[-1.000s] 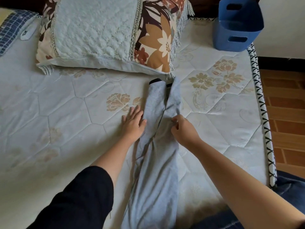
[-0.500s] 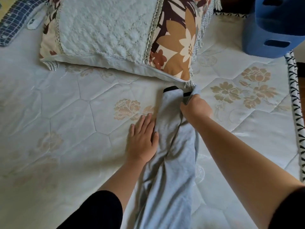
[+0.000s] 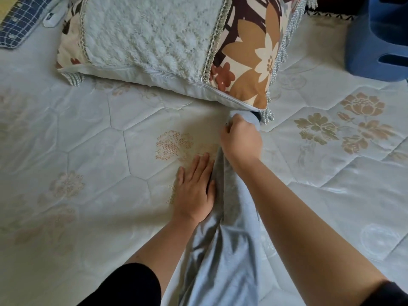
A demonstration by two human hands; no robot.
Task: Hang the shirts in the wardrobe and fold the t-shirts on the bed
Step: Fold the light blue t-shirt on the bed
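Note:
A light blue t-shirt (image 3: 223, 257), folded into a long narrow strip, lies on the quilted mattress (image 3: 92, 138) and runs from the bottom edge up to the pillow's corner. My right hand (image 3: 241, 142) grips the strip's far end, where the dark collar edge shows just under the pillow corner. My left hand (image 3: 194, 188) lies flat with straight fingers on the mattress, its thumb side against the strip's left edge. My right forearm hides part of the strip's right side.
A big floral and fluffy pillow (image 3: 167, 45) lies right behind the t-shirt's end. A blue plastic basket (image 3: 375, 43) stands at the back right. A blue checked cloth (image 3: 19, 25) and a small white object (image 3: 53, 16) lie at the back left.
My right hand has moved from the middle of the strip up to its far end and taken hold of it, pushing that end against the pillow. My left hand stayed flat beside the strip.

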